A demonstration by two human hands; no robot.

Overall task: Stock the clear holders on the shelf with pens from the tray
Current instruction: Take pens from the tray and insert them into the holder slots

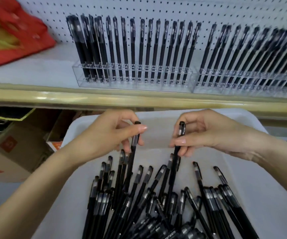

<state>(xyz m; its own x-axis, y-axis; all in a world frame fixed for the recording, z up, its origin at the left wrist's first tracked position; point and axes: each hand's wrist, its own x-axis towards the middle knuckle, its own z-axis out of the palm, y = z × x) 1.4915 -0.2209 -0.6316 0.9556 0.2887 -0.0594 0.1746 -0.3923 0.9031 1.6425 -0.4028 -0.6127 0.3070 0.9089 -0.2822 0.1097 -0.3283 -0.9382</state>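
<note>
A white tray (253, 178) lies below the shelf with a heap of several black capped pens (156, 207) in its near half. My left hand (104, 137) pinches one black pen (132, 157) near its cap, the barrel slanting down into the heap. My right hand (206, 133) pinches a second black pen (176, 157) the same way, cap upward. On the shelf stand two clear holders, the left holder (80, 75) and the right holder (198, 83), each with a row of upright black pens. The right holder is blurred.
A white pegboard (156, 9) backs the shelf. A red bag (13, 35) lies on the shelf at the left. The shelf has a beige front rail (104, 99). Cardboard boxes (9, 152) sit below on the left.
</note>
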